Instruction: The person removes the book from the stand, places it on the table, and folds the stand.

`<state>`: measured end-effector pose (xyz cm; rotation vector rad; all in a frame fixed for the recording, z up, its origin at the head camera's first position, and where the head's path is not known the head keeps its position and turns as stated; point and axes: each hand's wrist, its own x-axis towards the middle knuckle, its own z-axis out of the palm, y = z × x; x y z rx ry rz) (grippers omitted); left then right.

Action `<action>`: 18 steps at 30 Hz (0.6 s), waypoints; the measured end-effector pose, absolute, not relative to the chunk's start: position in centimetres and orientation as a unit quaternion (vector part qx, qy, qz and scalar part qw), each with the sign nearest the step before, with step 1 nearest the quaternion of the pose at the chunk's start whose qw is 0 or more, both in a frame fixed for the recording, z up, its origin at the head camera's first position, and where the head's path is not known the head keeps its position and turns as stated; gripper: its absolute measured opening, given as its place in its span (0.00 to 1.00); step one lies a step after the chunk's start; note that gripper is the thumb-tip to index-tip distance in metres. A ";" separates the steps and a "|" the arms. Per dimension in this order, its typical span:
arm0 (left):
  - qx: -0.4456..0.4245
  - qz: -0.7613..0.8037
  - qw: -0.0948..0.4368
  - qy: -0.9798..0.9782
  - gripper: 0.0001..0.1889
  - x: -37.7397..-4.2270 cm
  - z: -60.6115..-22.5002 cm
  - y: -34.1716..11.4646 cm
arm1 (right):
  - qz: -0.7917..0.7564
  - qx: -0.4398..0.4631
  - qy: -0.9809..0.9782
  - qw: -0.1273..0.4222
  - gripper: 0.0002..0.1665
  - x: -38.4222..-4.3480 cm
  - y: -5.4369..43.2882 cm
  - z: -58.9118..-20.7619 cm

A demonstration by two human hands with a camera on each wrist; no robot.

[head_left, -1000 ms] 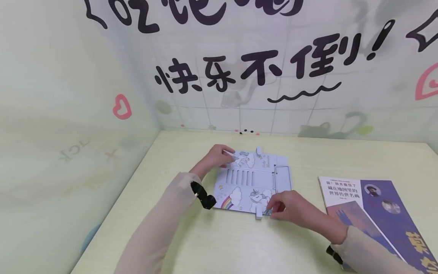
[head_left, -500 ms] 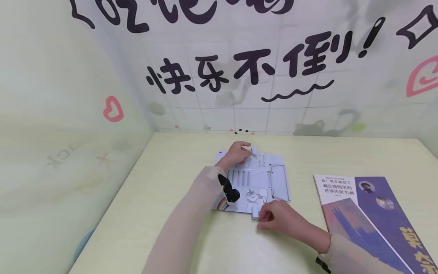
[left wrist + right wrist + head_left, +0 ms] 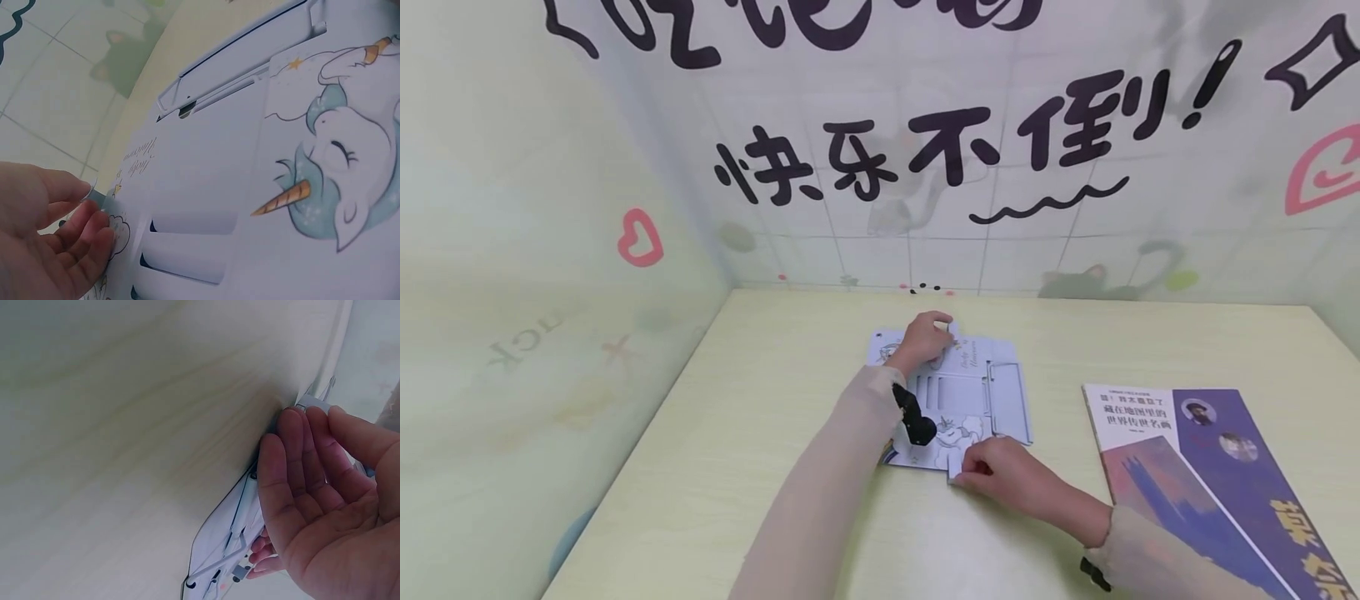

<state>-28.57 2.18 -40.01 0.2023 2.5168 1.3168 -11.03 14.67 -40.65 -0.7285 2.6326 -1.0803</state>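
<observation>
A white book stand with unicorn and rainbow prints lies flat on the table, its slots and hinged wire-edged flap showing. At its far edge, my left hand pinches a small white tab between thumb and fingers. The left wrist view shows that hand curled beside the printed panel. My right hand pinches the matching near tab, which sticks out over the near edge. In the right wrist view, the fingertips and thumb close on the grey-white tab. The left sleeve hides part of the stand.
Two overlapping books lie to the right: a purple and white one under a thinner one with a painted cover. The pale wooden table meets a printed wall at the back and another at the left.
My left hand has moved right from the stand's far left corner to the far tab. My right hand has shifted left onto the near tab. The head view has turned slightly right.
</observation>
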 end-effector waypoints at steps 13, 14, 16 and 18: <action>0.057 0.459 0.127 0.877 0.14 -28.4 -40.4 2.2 | -0.364 -0.237 0.894 0.110 0.13 -11.1 14.5 -40.1; 0.057 0.459 0.127 0.877 0.14 -28.4 -40.4 2.2 | -0.363 -0.234 0.895 0.112 0.13 -11.2 14.5 -40.1; 0.057 0.459 0.128 0.877 0.14 -28.3 -40.3 2.2 | -0.363 -0.232 0.895 0.113 0.12 -11.3 14.6 -40.2; 0.056 0.458 0.129 0.878 0.14 -28.2 -40.4 2.2 | -0.364 -0.233 0.895 0.113 0.12 -11.5 14.7 -40.2</action>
